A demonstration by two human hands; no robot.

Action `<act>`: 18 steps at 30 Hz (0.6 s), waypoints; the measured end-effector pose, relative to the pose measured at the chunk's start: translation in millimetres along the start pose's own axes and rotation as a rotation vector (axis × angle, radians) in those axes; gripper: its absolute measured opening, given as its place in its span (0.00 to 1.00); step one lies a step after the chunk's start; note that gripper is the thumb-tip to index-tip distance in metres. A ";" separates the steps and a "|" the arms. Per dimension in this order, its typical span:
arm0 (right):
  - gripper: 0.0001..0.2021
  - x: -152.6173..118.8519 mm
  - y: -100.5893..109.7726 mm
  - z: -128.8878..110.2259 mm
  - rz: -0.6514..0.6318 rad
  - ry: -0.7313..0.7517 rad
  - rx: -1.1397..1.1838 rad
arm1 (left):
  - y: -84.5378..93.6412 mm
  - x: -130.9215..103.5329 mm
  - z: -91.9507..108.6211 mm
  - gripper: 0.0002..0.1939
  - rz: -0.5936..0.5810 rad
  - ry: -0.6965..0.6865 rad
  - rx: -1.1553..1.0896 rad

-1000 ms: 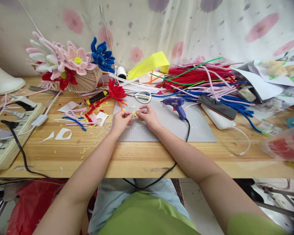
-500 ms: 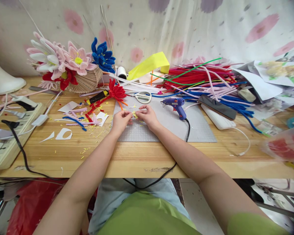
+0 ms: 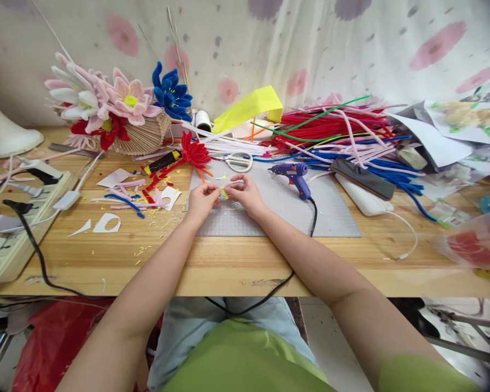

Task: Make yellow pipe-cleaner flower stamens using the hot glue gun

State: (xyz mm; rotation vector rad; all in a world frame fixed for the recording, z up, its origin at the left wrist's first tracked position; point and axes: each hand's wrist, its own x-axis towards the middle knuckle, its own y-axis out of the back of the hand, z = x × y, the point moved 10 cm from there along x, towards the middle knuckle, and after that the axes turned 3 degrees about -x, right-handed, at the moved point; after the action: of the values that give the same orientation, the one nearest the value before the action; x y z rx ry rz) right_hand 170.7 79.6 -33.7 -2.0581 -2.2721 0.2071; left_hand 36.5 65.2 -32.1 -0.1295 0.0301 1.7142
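Close together over the left part of the grey cutting mat (image 3: 330,218), both hands are closed on a small yellow piece (image 3: 224,193). My left hand (image 3: 203,200) pinches it from the left, and my right hand (image 3: 245,194) from the right. Its exact shape is partly hidden by the fingertips. Just behind the hands lie white-handled scissors (image 3: 239,161). A red fuzzy flower (image 3: 195,151) with orange stems rests at the mat's back left corner. To the right of my right hand, a blue glue gun (image 3: 294,176) lies on the mat.
Scraps and yellow bits cover the wood at left, beside a power strip (image 3: 57,196). Fuzzy flowers (image 3: 130,100) stand behind them. Bundled red stems (image 3: 335,128), a phone (image 3: 363,178) and a white power bank (image 3: 361,197) lie at right. The black cord crosses the front edge.
Both hands stay in nearly the same place. The yellow piece between the fingertips has turned slightly.
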 end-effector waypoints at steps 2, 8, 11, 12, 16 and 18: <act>0.17 -0.3 1.0 0.4 0.011 -0.011 -0.003 | -0.6 -0.4 0.9 0.09 -0.004 -0.007 0.004; 0.16 -1.1 3.2 0.2 0.026 -0.023 -0.011 | -3.2 -0.4 2.2 0.09 -0.024 -0.017 0.015; 0.16 -1.4 3.7 0.5 0.029 -0.031 -0.013 | -2.7 -0.1 2.6 0.08 -0.019 -0.026 0.018; 0.16 -1.4 3.8 0.5 0.030 -0.032 -0.009 | -2.3 -0.1 2.8 0.08 -0.016 -0.029 0.019; 0.16 -1.3 5.0 0.0 0.044 -0.032 0.042 | -1.1 -0.5 4.9 0.07 -0.005 -0.045 0.029; 0.17 -0.9 6.0 -0.3 0.052 -0.031 0.073 | -1.1 -0.6 5.5 0.07 -0.006 -0.049 0.034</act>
State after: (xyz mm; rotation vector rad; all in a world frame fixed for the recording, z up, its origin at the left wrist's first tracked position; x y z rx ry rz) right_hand 176.8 79.2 -34.2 -2.0931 -2.1949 0.3229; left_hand 37.2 65.3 -26.4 -0.0626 0.0221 1.7098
